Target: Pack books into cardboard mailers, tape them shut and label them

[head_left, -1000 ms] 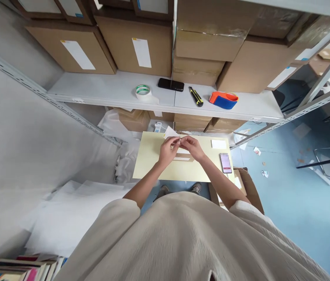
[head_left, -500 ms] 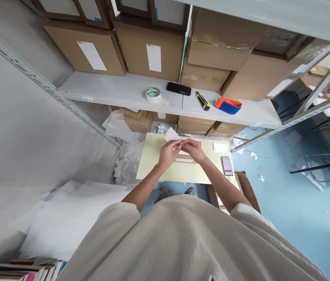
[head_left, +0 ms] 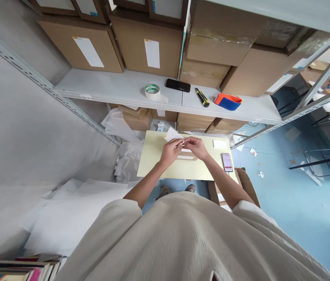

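Observation:
My left hand [head_left: 171,150] and my right hand [head_left: 196,147] meet above a pale yellow table [head_left: 153,164]. Both pinch a small white paper slip [head_left: 171,134] whose corner sticks up past my left fingers. Under my hands lies a small brown cardboard piece [head_left: 188,157] with a white strip on it. A white card [head_left: 220,144] lies on the table to the right. A phone [head_left: 227,162] with a lit screen rests near the table's right edge.
A grey shelf [head_left: 118,88] behind the table carries a tape roll [head_left: 152,91], a black phone [head_left: 178,85], a yellow-black utility knife [head_left: 202,97] and an orange-blue tape dispenser [head_left: 227,101]. Cardboard boxes [head_left: 150,45] stand behind them. White foam sheets [head_left: 74,210] lie at left, books [head_left: 15,269] bottom left.
My hands have stayed together on the slip, with only slight finger movement. The view has shifted a little with my head.

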`<state>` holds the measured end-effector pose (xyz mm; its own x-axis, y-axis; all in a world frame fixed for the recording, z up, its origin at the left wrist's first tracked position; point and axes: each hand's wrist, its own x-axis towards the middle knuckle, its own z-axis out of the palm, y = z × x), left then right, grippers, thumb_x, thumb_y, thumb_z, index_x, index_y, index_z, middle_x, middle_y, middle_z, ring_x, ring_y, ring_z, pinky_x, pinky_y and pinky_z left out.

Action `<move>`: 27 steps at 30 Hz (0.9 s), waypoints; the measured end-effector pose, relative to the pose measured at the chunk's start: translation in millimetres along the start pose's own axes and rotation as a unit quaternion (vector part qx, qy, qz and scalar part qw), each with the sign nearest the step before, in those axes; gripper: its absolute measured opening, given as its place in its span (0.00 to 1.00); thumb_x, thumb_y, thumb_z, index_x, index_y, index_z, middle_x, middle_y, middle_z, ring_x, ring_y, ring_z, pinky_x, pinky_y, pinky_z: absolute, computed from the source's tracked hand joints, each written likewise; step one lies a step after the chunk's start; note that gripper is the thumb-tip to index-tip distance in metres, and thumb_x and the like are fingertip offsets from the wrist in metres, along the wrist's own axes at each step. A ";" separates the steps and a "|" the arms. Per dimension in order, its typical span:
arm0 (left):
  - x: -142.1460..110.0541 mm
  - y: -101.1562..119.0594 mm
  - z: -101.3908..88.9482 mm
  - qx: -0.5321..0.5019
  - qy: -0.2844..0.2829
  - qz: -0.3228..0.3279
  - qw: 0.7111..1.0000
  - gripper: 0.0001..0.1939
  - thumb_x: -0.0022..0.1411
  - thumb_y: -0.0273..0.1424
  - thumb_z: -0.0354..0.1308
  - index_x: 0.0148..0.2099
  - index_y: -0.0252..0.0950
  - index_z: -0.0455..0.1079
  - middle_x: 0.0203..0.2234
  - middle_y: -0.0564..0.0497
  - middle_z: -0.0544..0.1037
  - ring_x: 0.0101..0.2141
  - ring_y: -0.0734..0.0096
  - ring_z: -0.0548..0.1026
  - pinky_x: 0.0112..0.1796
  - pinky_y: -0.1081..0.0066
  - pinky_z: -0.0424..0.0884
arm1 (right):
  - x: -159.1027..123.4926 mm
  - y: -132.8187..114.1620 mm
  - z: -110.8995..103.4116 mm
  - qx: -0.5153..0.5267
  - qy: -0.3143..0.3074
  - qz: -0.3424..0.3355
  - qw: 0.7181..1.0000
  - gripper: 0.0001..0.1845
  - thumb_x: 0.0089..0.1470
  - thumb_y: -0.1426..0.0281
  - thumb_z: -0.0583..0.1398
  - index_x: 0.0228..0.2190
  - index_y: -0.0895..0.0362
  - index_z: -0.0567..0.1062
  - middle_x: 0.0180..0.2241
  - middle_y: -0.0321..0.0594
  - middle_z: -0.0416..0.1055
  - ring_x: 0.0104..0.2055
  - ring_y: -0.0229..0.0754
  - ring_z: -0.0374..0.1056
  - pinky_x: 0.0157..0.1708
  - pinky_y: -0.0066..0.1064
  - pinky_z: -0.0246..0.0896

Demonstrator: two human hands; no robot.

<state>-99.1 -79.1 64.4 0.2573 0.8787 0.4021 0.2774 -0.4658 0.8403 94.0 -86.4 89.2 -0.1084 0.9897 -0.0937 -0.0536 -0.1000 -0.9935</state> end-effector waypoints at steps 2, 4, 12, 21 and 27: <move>0.4 0.7 -0.8 -0.003 -0.003 -0.001 1.000 0.16 0.81 0.31 0.57 0.59 0.43 0.86 0.55 0.45 0.88 0.55 0.60 0.87 0.60 0.61 0.81 | 0.0 -0.2 0.7 -0.001 0.002 -0.004 1.000 0.21 0.49 0.49 0.78 0.34 0.52 0.85 0.36 0.36 0.83 0.40 0.44 0.78 0.54 0.48 0.83; 1.1 1.7 -1.4 -0.004 -0.005 -0.005 1.000 0.16 0.81 0.31 0.57 0.59 0.43 0.86 0.56 0.45 0.88 0.55 0.60 0.87 0.60 0.61 0.81 | 0.6 -0.4 1.5 -0.004 0.006 -0.007 1.000 0.21 0.50 0.48 0.77 0.34 0.52 0.85 0.36 0.36 0.82 0.40 0.43 0.77 0.53 0.48 0.83; 0.6 4.0 -4.5 -0.013 0.015 -0.022 1.000 0.15 0.82 0.34 0.57 0.57 0.43 0.86 0.55 0.45 0.89 0.54 0.60 0.87 0.59 0.61 0.82 | 4.3 2.4 4.5 -0.022 0.005 -0.015 1.000 0.21 0.50 0.49 0.77 0.35 0.52 0.85 0.36 0.36 0.82 0.40 0.43 0.77 0.50 0.45 0.83; -3.1 1.3 -10.1 -0.066 0.044 -0.046 0.996 0.15 0.79 0.41 0.62 0.54 0.42 0.87 0.52 0.44 0.90 0.51 0.58 0.88 0.56 0.59 0.85 | 8.3 4.7 12.1 -0.059 -0.012 -0.030 0.998 0.20 0.54 0.48 0.74 0.36 0.51 0.84 0.37 0.37 0.82 0.41 0.45 0.78 0.51 0.45 0.82; -9.4 -4.9 -20.3 -0.107 0.085 -0.132 0.982 0.16 0.73 0.47 0.67 0.48 0.41 0.86 0.44 0.46 0.91 0.44 0.58 0.88 0.50 0.60 0.85 | 16.6 3.6 26.3 -0.125 -0.038 -0.043 0.990 0.16 0.57 0.51 0.71 0.36 0.50 0.83 0.38 0.38 0.82 0.41 0.46 0.78 0.50 0.43 0.79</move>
<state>-121.6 -83.0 63.9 0.0389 0.9791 0.1998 0.1087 -0.2030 0.9731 65.9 -73.0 85.8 -0.1896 0.9818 -0.0123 0.1812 0.0227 -0.9832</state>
